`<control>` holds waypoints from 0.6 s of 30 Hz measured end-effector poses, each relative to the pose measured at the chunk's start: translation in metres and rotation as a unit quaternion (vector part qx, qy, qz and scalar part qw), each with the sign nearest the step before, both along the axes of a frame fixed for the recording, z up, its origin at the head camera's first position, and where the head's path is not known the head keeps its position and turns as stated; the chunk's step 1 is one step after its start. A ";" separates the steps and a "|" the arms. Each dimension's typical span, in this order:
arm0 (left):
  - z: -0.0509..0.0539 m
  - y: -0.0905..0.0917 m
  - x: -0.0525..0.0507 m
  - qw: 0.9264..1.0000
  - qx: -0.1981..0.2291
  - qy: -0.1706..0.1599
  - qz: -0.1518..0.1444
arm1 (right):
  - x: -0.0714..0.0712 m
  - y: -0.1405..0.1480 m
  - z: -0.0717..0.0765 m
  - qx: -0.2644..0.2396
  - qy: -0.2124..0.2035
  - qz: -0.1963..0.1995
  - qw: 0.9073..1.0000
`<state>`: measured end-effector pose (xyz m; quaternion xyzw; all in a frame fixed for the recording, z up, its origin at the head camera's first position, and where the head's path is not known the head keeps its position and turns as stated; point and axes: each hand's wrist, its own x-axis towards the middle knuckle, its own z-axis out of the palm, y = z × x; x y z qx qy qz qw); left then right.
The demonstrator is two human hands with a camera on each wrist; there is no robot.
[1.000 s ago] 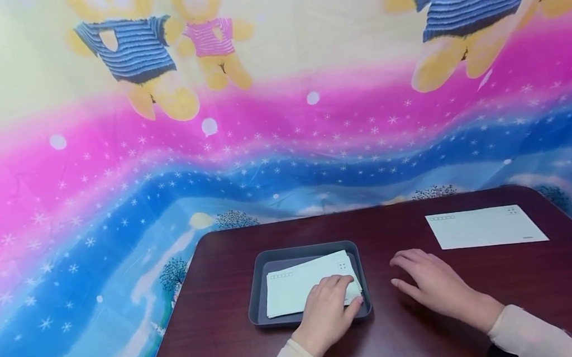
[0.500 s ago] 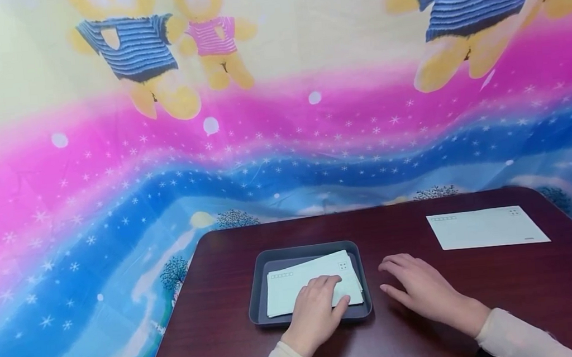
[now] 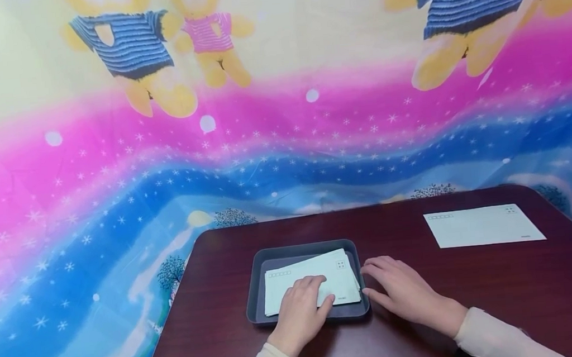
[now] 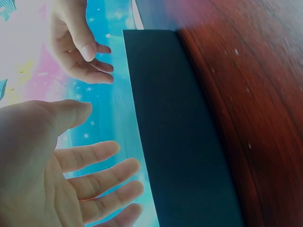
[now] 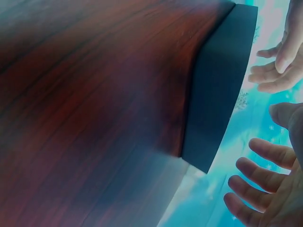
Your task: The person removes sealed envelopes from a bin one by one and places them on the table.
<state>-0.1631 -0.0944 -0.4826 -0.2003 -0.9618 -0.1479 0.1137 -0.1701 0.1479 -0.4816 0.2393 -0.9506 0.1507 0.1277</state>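
A small stack of white envelopes (image 3: 319, 274) lies in a dark grey tray (image 3: 251, 293), the top one slightly askew. My left hand (image 3: 299, 312) hovers over the front of the stack, its fingers relaxed and spread in the left wrist view, where the tray's dark side wall (image 4: 180, 127) stands beside them. Whether any fingertip touches paper cannot be told. By the tray's right edge is my right hand (image 3: 408, 295), fingers loosely bent and holding nothing. In the right wrist view its fingers (image 5: 260, 175) appear apart from the tray wall (image 5: 218, 85).
Another white envelope (image 3: 485, 225) lies flat at the back right of the dark red-brown table (image 3: 395, 226). Behind the table hangs a colourful cloth (image 3: 281, 117) printed with bears and snowflakes.
My right hand has moved left to the tray's right edge. My left hand has drifted left over the envelopes, uncovering more of their right side. The tray and the lone envelope stay put.
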 end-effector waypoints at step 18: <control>0.000 -0.016 0.000 1.000 -0.012 0.005 0.028 | -0.009 -0.024 -0.018 -0.003 0.000 0.031 0.999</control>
